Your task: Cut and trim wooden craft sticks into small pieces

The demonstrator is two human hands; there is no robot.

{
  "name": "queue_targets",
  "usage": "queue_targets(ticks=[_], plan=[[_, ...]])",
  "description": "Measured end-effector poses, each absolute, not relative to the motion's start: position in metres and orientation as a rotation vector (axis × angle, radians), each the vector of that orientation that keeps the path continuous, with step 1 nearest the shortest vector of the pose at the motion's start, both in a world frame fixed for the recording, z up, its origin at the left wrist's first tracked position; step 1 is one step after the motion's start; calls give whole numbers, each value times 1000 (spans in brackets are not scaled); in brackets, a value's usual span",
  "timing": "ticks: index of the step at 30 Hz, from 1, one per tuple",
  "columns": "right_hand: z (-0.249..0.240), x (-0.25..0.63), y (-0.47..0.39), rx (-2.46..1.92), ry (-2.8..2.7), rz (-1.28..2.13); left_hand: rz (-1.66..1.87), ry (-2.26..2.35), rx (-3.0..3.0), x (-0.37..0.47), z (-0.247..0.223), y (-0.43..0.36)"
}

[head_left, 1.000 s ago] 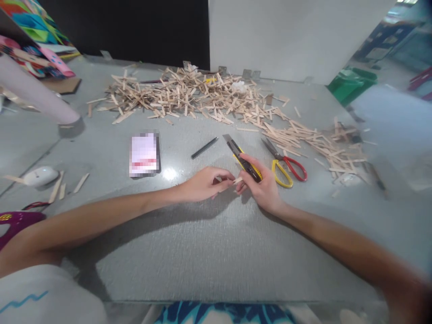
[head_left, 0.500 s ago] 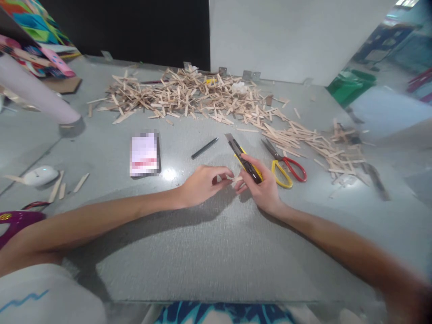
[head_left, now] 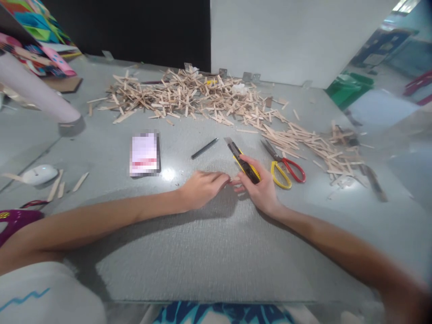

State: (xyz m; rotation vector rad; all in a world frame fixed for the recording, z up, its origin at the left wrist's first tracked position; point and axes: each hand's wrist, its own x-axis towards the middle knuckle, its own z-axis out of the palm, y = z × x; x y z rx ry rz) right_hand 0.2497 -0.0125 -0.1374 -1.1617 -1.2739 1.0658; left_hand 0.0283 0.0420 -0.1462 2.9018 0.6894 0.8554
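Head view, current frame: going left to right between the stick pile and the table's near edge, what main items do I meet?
White mouse → loose wooden stick → pixelated rectangle → dark pen-like rod → utility knife in the right hand → scissors.

White computer mouse (head_left: 40, 174) at left, pale cylinder (head_left: 40, 92) farther back. Pixelated flat object (head_left: 144, 154) (contents unreadable) lies left of a dark pen (head_left: 204, 148). Scissors (head_left: 276, 172) farther right, one handle loop yellow, the other red. Black panel (head_left: 141, 31) meets white panel (head_left: 270, 40) at the back; green bin (head_left: 347, 92) beyond, far right.
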Motion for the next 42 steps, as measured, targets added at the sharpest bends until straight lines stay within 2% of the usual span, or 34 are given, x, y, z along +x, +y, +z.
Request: queue_targets(ticks=[10, 21, 31, 36, 42], plan=[[-142, 252, -10, -1117, -1305, 1043, 686, 658, 3100, 31, -148, 42], [-138, 250, -14, -1083, -1364, 992, 579, 723, 2928, 37, -144, 43], [-129, 256, -14, -1026, -1362, 925, 541, 845, 2339, 34, -97, 43], [-120, 263, -14, -994, -1456, 818, 60, 514, 1424, 31, -78, 51], [-113, 266, -15, -1048, -1443, 695, 221, 640, 1327, 32, -73, 43]])
